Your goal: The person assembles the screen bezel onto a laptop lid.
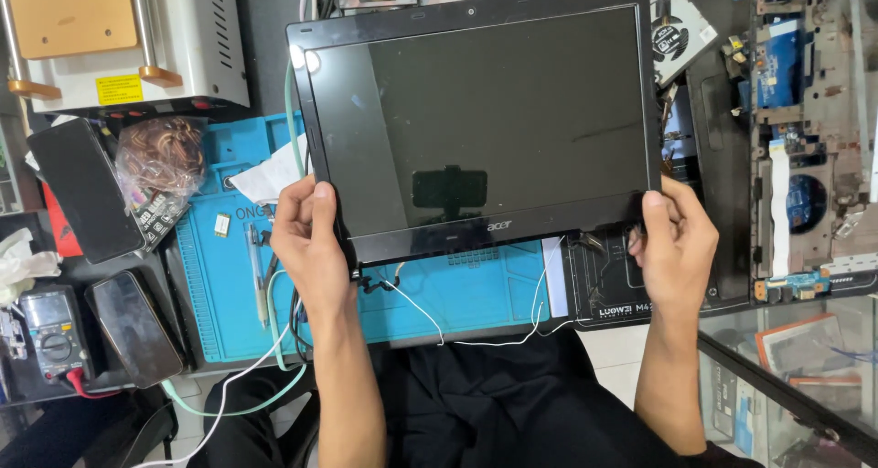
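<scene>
Screen panel held up off the mat

Laptop screen panel [476, 120], centre to upper frame, gripped at both lower corners: left hand [306, 239] with fingers closed on the left edge, right hand [675, 244] clamped on the right. Loose white wires [430, 317] dangling over the blue mat [457, 294]. Probably mid-inspection or removal; calls next for steady support, minding those wires.

1 laptop screen [476, 120], 2 phones [82, 189], 1 multimeter [53, 335]

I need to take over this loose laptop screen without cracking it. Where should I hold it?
Hold the laptop screen by its black frame at the two lower corners, coming in from the sides, as the left hand and right hand do. Keep each grip off the glass and clear of the wires dangling below.
</scene>
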